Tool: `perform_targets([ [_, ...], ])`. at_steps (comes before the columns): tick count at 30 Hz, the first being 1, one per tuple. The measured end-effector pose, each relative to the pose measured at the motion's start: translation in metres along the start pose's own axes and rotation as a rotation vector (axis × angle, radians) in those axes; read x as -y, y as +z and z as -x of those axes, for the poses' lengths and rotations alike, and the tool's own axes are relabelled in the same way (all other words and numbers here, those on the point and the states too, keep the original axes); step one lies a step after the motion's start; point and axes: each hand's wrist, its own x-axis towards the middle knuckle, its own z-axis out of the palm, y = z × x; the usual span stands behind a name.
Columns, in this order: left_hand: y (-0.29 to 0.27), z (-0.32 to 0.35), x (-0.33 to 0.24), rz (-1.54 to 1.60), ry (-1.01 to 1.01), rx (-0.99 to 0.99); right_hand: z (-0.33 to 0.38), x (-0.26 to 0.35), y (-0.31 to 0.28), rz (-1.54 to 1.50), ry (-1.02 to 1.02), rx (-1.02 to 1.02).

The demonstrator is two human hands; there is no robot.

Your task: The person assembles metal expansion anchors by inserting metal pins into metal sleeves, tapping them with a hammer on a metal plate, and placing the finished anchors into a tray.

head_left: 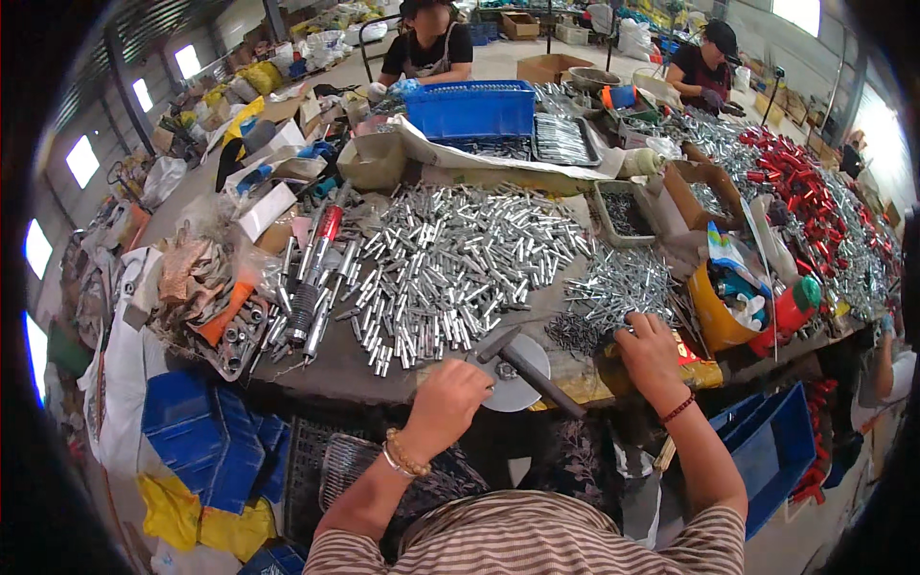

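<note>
A hammer (539, 377) lies across a round grey metal disc (530, 347) at the front edge of the workbench. Just left of the disc is my left hand (450, 395), its fingers curled together; whatever they hold, if anything, is hidden. My right hand (652, 356) is right of the disc, fingers bent inward beside a heap of thin silver pins (623, 285) and a small pile of dark fasteners (573, 333). What sits in its fingertips is too small to make out. Beyond my left hand spreads a large heap of short silver metal tubes (460, 259).
A yellow container (721, 307) and a red-green bottle (793, 305) stand at right. Tools, including a red-handled one (329, 225), lie left. A blue crate (470, 110) is at the back. Blue bins (771, 450) sit below. Two people work across the bench.
</note>
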Motion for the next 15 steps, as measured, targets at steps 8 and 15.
perform_targets([
  [8,0.009,0.013,0.014,0.093,-0.159,-0.11,-0.011,0.082,-0.034,-0.516,0.016,-0.107],
  [15,0.007,0.009,0.011,0.178,-0.242,-0.115,-0.013,0.122,-0.013,-0.412,-0.099,0.023],
])
